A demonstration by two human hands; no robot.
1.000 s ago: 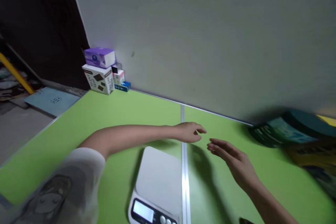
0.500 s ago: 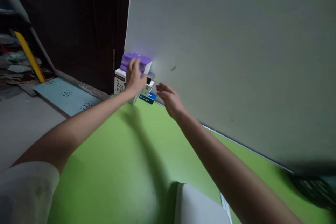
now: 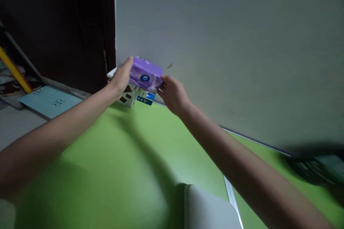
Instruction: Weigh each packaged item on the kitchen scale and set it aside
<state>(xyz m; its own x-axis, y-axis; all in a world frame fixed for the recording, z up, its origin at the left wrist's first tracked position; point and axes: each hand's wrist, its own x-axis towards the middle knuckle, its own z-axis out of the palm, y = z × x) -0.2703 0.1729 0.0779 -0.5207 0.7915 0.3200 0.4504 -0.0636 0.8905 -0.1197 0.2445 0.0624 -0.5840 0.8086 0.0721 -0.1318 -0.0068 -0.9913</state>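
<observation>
A purple tissue pack (image 3: 146,73) is held between my two hands, above the far corner of the green tabletop (image 3: 129,171). My left hand (image 3: 120,78) grips its left end, and my right hand (image 3: 173,93) has its fingers closed round the right end. Just below the pack stands a white carton (image 3: 129,96) with dark brown shapes on its side, partly covered by my left hand. A dark blue and white box (image 3: 145,100) shows beside the carton, against the wall.
A grey wall (image 3: 228,43) borders the table's far side, and a dark door (image 3: 67,25) stands left of it. At the front sits a light grey rounded object (image 3: 209,207). A blurred dark green object (image 3: 314,168) lies at the right. A light blue panel (image 3: 51,100) is at the left.
My left hand has moved from the pack's front to its left end. My right hand has closed on the right end. The pack is now lifted and turned with its printed side facing me.
</observation>
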